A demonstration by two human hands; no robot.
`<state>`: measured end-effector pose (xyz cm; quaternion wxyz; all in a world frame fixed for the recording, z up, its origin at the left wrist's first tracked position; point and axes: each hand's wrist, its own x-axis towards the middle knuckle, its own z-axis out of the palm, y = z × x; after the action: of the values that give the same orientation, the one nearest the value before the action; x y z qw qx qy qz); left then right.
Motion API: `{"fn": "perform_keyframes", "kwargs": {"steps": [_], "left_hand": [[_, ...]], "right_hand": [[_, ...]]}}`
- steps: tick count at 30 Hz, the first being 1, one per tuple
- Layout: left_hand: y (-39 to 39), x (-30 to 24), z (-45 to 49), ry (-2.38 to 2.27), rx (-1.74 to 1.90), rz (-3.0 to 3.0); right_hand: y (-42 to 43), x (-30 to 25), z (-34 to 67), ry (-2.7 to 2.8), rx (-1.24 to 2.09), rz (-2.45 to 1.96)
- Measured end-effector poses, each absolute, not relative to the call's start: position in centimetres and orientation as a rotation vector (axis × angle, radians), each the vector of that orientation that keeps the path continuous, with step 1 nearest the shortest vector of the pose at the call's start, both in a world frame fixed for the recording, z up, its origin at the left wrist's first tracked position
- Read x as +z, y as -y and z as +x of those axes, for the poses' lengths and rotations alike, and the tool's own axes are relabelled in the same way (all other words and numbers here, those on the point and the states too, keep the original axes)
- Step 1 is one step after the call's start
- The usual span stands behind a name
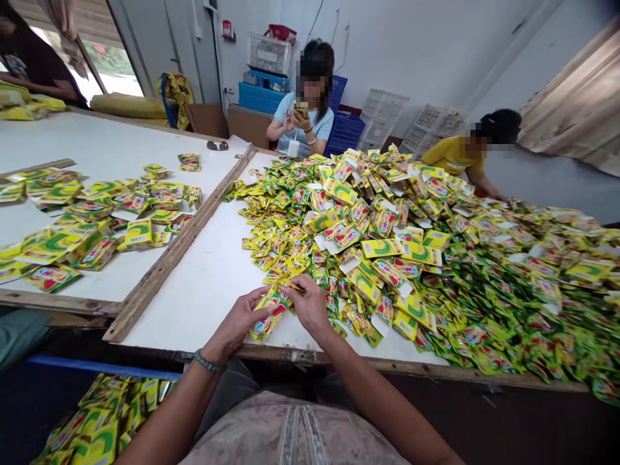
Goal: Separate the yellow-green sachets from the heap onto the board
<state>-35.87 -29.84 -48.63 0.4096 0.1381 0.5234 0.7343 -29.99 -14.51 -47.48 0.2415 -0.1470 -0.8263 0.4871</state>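
Note:
Near the table's front edge, my left hand (241, 323) grips a small yellow-green printed carton (269, 318), its thumb across the front. The carton is tilted, its lower end close to the white tabletop. At the carton's upper end my right hand (310, 305) has thumb and fingers pinched together. What lies between those fingertips is too small to make out. Just beyond both hands spreads a heap of small yellow and green sachets (283, 248). Several printed cartons (363, 248) lie over the heap, some with white flaps open.
A wooden strip (181, 242) divides the tabletop; more cartons (92, 223) lie left of it. Below at left, a blue bin (104, 367) holds many cartons. Across the table one person (303, 123) holds a phone; another in yellow (448, 152) reaches into the heap.

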Motion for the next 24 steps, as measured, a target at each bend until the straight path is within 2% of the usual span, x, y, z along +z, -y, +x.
{"fn": "perform_keyframes", "kwargs": {"steps": [7, 9, 11, 15, 24], "left_hand": [[30.9, -48.6, -35.4, -1.212, 1.814, 0.26], [30.8, -48.4, -35.2, -1.233, 1.797, 0.29], [30.4, -48.2, -35.0, -1.257, 1.814, 0.323], [29.8, -48.3, -34.9, -1.281, 1.896, 0.292], [29.7, -48.8, -34.7, -1.255, 1.941, 0.239]], "right_hand": [[14.0, -46.8, -28.9, 2.219, 1.983, -0.295], [13.9, -46.4, -28.8, 2.255, 2.062, -0.238], [14.0, -46.4, -28.8, 2.312, 1.925, -0.274], [14.5, -46.5, -28.7, 2.383, 1.393, -0.467], [14.8, -45.8, -27.3, 2.681, 1.117, -0.195]]}}
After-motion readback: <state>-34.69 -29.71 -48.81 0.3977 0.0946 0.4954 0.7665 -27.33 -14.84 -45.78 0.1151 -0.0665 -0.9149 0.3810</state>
